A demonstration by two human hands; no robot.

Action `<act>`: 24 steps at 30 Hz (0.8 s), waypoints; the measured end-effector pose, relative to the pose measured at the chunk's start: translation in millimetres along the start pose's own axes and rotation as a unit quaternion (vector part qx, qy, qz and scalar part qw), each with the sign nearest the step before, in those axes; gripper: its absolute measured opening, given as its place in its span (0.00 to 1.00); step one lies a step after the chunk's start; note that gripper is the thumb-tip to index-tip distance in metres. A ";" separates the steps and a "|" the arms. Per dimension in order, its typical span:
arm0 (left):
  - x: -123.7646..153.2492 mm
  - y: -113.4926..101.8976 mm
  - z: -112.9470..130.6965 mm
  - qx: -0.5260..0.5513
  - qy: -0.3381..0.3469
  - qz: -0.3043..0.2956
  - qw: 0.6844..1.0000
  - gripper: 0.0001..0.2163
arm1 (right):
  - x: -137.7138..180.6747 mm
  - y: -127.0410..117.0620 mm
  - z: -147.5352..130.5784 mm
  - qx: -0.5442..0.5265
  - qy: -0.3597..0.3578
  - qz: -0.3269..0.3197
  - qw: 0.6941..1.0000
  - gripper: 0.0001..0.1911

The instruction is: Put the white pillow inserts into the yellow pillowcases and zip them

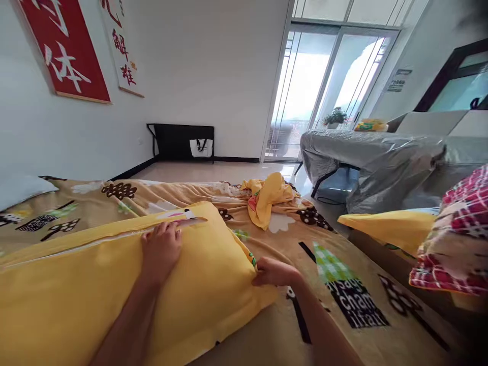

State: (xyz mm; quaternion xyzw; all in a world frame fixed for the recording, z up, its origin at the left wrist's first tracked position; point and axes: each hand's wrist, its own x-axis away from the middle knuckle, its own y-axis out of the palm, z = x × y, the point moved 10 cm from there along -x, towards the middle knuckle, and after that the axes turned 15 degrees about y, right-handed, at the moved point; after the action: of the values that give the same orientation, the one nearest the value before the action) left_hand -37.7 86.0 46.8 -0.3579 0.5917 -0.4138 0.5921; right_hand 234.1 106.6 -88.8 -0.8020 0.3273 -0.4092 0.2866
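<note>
Pinching yellow pillowcase point(206, 272) with right hand point(277, 272), resting left hand point(162, 249) by zipper point(95, 243) with unclear grip; best tugging evenly.

Lit from door point(324, 89), highlights blown out; glare reflected by floor point(282, 170); edges stretched, top-right corner smudged dark.

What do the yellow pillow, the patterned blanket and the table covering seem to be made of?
Yellow pillow: matte woven cloth, perhaps cotton, judging by its soft creases.
Patterned blanket: possibly plush fleece, given its dull, velvety look and rounded folds.
Table covering: probably thin plastic film; it is shiny, crinkled and greyish.
</note>
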 end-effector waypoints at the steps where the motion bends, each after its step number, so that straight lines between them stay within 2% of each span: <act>1: 1.6 -2.1 -10.8 -0.009 -0.017 -0.015 1.000 0.20 | -0.1 -2.9 -0.4 -0.001 -0.003 0.012 1.000 0.10; 4: 6.7 0.5 -38.0 -0.004 -0.054 -0.064 0.996 0.23 | -0.4 -8.0 -0.4 0.001 -0.008 0.037 0.999 0.11; 6: 6.8 3.6 -46.6 0.015 -0.055 -0.085 0.995 0.24 | -1.4 -8.9 0.2 0.009 -0.006 0.047 0.999 0.11; 10: -8.8 -2.7 -36.8 0.013 0.035 -0.152 0.988 0.20 | -5.2 -12.0 -0.4 0.030 -0.002 0.086 0.996 0.08; 13: -22.8 -26.7 -18.4 0.031 0.142 -0.218 0.965 0.16 | -8.1 -18.3 0.7 0.043 0.012 0.134 0.990 0.08; 15: -28.8 -52.2 -9.6 0.056 0.186 -0.231 0.953 0.17 | -8.6 -24.0 2.1 0.045 0.022 0.169 0.984 0.08; 19: -26.3 -91.4 -1.2 0.066 0.201 -0.217 0.953 0.18 | -9.8 -35.8 8.7 0.036 0.048 0.236 0.970 0.05; 24: 8.7 -104.1 18.0 0.059 0.189 -0.220 0.955 0.20 | -19.4 -39.1 21.2 0.025 0.096 0.293 0.951 0.06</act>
State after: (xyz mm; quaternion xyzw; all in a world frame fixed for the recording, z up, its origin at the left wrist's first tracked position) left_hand -27.0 35.1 139.1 -0.3590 0.5739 -0.6280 0.3840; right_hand 254.6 149.7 -80.1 -0.6202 0.5636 -0.3901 0.3814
